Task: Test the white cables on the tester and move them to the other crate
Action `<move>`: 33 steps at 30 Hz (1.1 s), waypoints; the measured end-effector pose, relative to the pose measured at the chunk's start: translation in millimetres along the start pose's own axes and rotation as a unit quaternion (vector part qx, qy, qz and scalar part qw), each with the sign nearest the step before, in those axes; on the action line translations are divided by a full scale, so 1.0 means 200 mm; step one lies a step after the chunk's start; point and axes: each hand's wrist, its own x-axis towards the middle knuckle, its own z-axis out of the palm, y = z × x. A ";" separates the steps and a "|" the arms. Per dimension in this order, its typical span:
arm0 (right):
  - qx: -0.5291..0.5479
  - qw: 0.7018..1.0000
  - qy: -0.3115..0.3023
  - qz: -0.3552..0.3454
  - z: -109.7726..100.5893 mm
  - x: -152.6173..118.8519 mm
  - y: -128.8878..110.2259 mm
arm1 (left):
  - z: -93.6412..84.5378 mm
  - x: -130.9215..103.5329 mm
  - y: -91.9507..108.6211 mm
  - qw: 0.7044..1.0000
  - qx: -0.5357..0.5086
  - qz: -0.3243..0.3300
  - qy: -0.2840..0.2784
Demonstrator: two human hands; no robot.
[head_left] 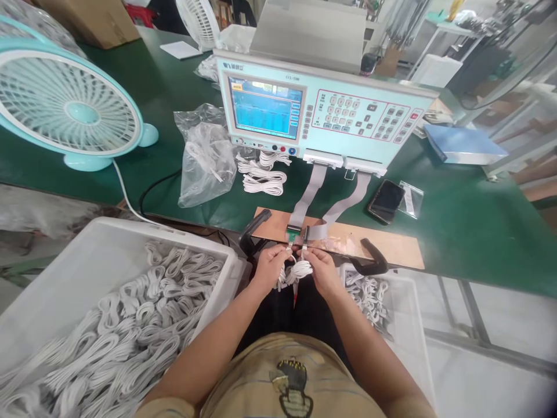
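My left hand [272,267] pinches one end of a bundled white cable [301,270] at the board's near edge. The cable's other end is gripped by my right hand [321,270]. Both cable ends point at small sockets on a wooden board [383,247]; whether they are fully seated cannot be made out. A green circuit board [293,235] sits by the left socket. Two grey ribbon cables [314,188] run from the sockets up to a tester [270,110] with a lit blue screen. The cable's coil hangs between my hands.
Black clamps [369,258] hold the board to the green table [461,232]. A large white bin [209,239] of bundled cables stands left, a smaller bin [413,307] right. A fan [82,110], plastic bag [206,162], phone [386,201] and blue box [465,145] are on the table.
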 end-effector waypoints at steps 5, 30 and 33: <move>0.018 1.000 -0.002 0.007 0.01 0.00 0.00 | 0.02 -0.01 -0.02 0.999 -0.042 -0.017 0.000; 0.040 0.998 0.027 -0.038 0.07 -0.01 0.04 | 0.05 0.03 0.00 1.000 0.022 0.012 -0.013; 0.042 0.998 0.036 -0.042 0.07 -0.01 0.04 | 0.06 0.03 0.00 1.000 0.011 0.011 0.004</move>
